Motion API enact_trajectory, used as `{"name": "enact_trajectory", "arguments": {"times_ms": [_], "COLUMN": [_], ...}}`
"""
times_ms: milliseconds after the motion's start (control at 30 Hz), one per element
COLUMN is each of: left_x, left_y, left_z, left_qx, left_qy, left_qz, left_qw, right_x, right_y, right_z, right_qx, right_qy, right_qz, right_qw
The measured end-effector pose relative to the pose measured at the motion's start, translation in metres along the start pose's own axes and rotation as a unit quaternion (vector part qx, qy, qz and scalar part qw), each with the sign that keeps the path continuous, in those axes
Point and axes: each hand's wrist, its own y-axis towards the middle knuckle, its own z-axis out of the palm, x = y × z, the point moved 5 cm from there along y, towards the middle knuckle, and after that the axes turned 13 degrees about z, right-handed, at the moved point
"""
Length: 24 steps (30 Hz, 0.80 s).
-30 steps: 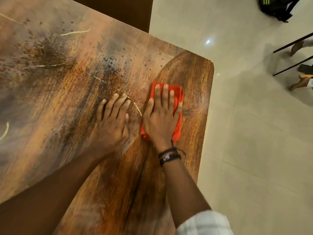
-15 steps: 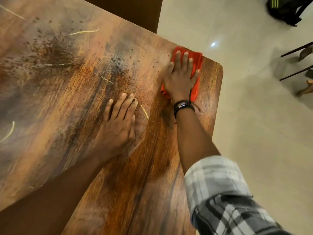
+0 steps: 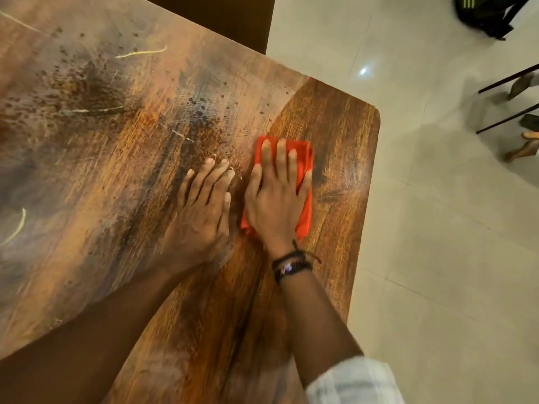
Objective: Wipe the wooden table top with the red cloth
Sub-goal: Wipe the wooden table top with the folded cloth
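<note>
right hand (image 3: 277,199) presses flat, fingers straight, on red cloth (image 3: 304,167).

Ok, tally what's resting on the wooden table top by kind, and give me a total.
Hands: 2 (left hand, right hand)
Cloths: 1 (red cloth, under the right hand)
Total: 3

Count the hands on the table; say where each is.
2. The left hand lies flat on the bare wood of the table; the right hand, beside it, presses the red cloth.
</note>
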Motion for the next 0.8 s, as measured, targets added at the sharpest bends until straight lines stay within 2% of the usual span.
{"name": "enact_trajectory", "arguments": {"times_ms": [200,333,500,667,800], "left_x": [0.003,0.003,0.003,0.005,0.002], "left_y": [0.001,0.000,0.002,0.001,0.001], "left_z": [0.003,0.003,0.002,-0.004,-0.004], "left_qx": [0.023,0.012,0.001,-0.048,-0.019], "left_qy": [-0.008,-0.022,-0.027,-0.102,-0.105], "left_qz": [0.005,0.010,-0.003,-0.011,0.019], "left_qw": [1.000,1.000,1.000,0.994,0.994], "right_x": [0.023,0.028,0.021,0.011,-0.018], "right_y": [0.167,0.199,0.132,-0.027,-0.126], "right_z": [-0.004,-0.006,-0.003,0.005,0.001], "right_qx": [0.024,0.027,0.016,-0.013,0.012], "right_qy": [0.011,-0.004,-0.005,0.000,-0.009], "right_qz": [0.068,0.079,0.029,-0.027,-0.046], "right_qw": [0.997,0.996,0.999,1.000,0.999]}}
